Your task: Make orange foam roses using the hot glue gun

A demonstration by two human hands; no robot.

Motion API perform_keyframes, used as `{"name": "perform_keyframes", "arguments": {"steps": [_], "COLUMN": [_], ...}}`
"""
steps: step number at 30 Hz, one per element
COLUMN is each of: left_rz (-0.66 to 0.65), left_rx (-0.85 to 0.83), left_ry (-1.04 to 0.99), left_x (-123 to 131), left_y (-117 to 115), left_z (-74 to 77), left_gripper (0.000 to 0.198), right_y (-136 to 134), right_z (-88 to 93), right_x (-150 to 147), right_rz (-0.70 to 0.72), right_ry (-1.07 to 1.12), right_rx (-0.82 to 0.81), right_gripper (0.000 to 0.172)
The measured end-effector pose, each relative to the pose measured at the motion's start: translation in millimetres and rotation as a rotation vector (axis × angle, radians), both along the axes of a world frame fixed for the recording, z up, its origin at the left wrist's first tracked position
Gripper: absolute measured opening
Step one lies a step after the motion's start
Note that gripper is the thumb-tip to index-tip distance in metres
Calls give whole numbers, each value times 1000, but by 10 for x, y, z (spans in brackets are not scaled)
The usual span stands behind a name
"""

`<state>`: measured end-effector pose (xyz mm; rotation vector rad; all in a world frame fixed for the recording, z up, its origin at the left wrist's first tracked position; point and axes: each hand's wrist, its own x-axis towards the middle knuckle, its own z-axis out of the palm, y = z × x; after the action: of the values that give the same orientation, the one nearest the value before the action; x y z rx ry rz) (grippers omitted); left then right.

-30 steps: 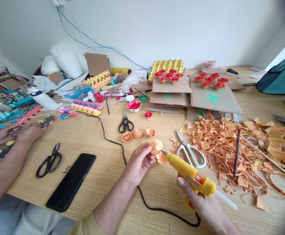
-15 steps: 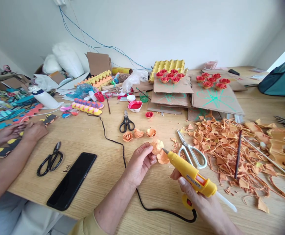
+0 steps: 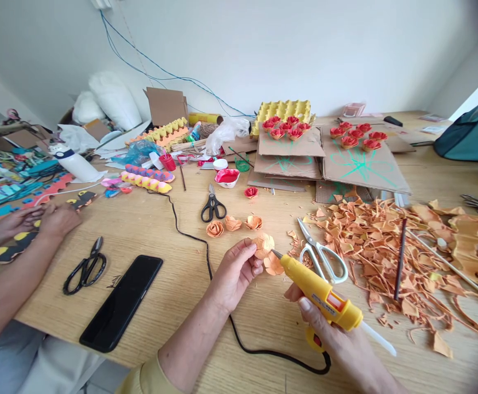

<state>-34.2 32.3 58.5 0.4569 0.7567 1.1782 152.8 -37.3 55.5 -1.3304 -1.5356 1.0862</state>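
My left hand (image 3: pixel 234 271) pinches a small orange paper flower (image 3: pixel 263 244) just above the wooden table (image 3: pixel 148 230). My right hand (image 3: pixel 337 342) grips a yellow hot glue gun (image 3: pixel 321 293), whose nozzle tip touches the flower's right side. Another orange petal piece (image 3: pixel 272 265) lies on the table under the nozzle. The gun's black cord (image 3: pixel 206 257) loops back across the table. Three finished orange roses (image 3: pixel 232 224) sit just beyond my left hand.
White-handled scissors (image 3: pixel 323 256) and a heap of orange scraps (image 3: pixel 386 246) lie right. Black scissors (image 3: pixel 213 206), a black phone (image 3: pixel 121 302) and more black scissors (image 3: pixel 85 269) lie left. Red roses sit on cardboard sheets (image 3: pixel 357 164). Another person's hands (image 3: pixel 41 221) work at far left.
My right hand shifted its grip slightly on the glue gun, thumb moving up beside the body. The flower and nozzle stay together; the view drifted a little.
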Motion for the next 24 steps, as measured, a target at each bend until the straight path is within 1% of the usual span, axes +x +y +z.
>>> {"name": "perform_keyframes", "arguments": {"steps": [3,11,14,20,24], "left_rz": [2,3,-3,4,12], "left_rx": [-8,-11,-5,-1,15], "left_ry": [11,32,42,64,77], "left_x": [-4,-16,-12,16,24], "left_y": [0,4,3,-5,-13], "left_z": [-3,-40,-32,-7,-6], "left_gripper": [34,32,33,33,31], "right_y": [1,-36,-44,-41,-45], "right_z": [-7,-99,-109,-125,-146], "right_x": [-3,13,11,-11,0], "right_rz": [-11,-52,-61,-114,-125], "right_ry": [-18,-40,-39,-50,-87], "right_rx": [-2,-62,-30,96,98], "right_gripper": [43,42,40,38,39]}}
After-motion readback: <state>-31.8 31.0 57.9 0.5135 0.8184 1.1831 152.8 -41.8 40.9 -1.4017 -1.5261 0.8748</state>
